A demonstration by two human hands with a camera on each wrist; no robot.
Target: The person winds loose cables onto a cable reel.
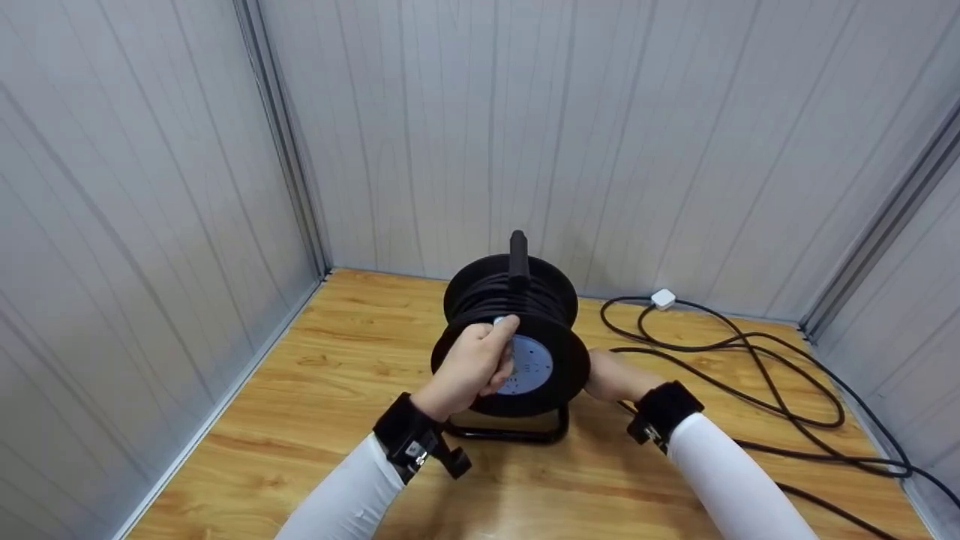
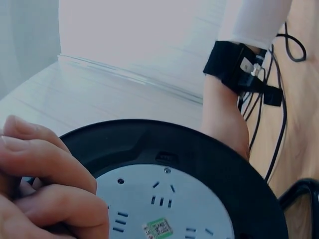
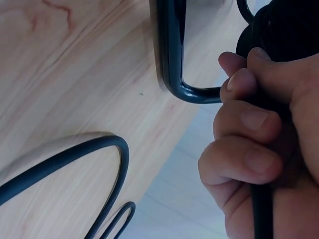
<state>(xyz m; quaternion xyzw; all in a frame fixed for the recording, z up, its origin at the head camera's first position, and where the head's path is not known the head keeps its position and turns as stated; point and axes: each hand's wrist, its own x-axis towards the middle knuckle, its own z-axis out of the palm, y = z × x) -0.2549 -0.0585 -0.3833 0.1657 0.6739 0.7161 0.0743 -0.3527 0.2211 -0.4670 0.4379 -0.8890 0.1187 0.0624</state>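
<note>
A black cable reel (image 1: 568, 375) stands on its tubular frame (image 1: 506, 435), with black cable (image 1: 510, 296) wound on the drum and a grey socket panel (image 1: 536, 364) on its near face. My left hand (image 1: 472, 364) curls round a small winding knob at the panel's left edge; the fingers hide most of it. At the reel's right side my right hand (image 1: 611, 375) is partly behind the rim. In the right wrist view, that hand (image 3: 244, 134) has its fingers curled round the power cable (image 3: 263, 211), close to the drum.
Loose cable (image 1: 780, 412) lies in wide loops on the wooden floor (image 1: 322, 420) to the right, with a white plug (image 1: 663, 299) by the back wall. Pale panel walls (image 1: 450, 135) enclose the back and both sides. The reel's carrying handle (image 1: 518, 259) points up.
</note>
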